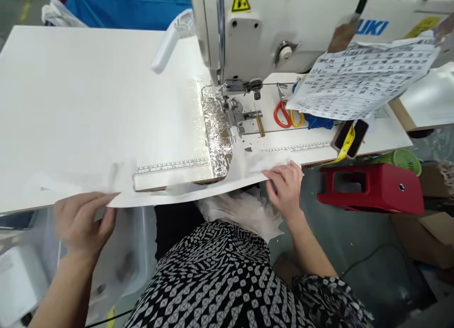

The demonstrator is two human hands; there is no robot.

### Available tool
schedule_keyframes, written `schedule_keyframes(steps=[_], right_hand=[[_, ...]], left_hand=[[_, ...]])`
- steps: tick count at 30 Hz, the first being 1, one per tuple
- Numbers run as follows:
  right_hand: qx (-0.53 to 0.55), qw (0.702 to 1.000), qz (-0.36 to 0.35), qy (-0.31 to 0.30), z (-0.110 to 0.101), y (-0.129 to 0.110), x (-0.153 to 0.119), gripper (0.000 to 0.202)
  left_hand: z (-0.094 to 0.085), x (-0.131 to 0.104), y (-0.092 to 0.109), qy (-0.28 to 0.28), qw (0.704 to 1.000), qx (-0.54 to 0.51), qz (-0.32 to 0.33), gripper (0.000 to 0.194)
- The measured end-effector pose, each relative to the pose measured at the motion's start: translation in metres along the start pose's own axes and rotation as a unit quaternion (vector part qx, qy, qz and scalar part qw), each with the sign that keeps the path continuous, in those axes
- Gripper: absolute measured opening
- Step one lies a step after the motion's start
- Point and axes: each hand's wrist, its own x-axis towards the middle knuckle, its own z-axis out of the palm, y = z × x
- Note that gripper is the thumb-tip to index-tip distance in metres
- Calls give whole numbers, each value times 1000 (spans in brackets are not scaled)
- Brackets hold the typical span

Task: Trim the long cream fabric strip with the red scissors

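A long strip of white fabric (198, 194) stretches along the front edge of the white table, between my two hands. At its left part, my left hand (83, 219) pinches the edge between thumb and fingers. My right hand (283, 184) grips the fabric's right part near the table edge, fingers closed on it. Behind the fabric stands a sewing machine (241, 49), its needle area above a shiny taped plate (217, 134). The fabric's middle part rises toward that plate's front right corner.
Red-handled scissors (282, 115), a small yellow-handled tool (260, 125) and a phone (350, 139) with a yellow tape measure (345, 146) lie right of the needle area. Printed sheets (362, 80) hang from the machine. A red stool (372, 188) stands at the right, below the table.
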Motion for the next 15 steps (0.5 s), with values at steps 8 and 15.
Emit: schedule_keyframes(steps=[8, 15], right_hand=[[142, 963, -20, -230, 26, -55, -48, 14], [168, 908, 47, -382, 42, -63, -75, 15]], left_hand=[[10, -101, -39, -207, 933, 114, -270, 16], [17, -93, 33, -231, 932, -36, -277, 43]])
